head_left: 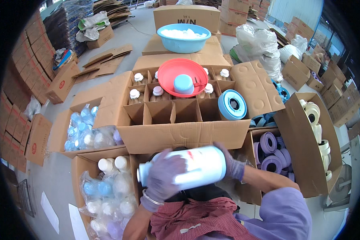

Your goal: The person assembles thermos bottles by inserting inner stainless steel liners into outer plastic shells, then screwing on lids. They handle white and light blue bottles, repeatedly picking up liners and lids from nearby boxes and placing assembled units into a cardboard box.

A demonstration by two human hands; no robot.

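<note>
In front of my lap, a light-blue thermos flask lies sideways between my hands, its narrower neck toward the left. My left hand, in a thin grey glove, is closed round the neck end. At the wide right end, my gloved right hand grips the flask's base, with part of its fingers hidden behind it. Just beyond stands a divided cardboard box. Bottles with white or pinkish caps fill several back compartments, and a blue cylinder with a dark round opening stands at its right front corner.
A red basin holding a blue cup rests on the divided box. Behind it is a blue basin with white contents. Boxes of bagged caps stand left; boxes of purple rings and cream rings stand right.
</note>
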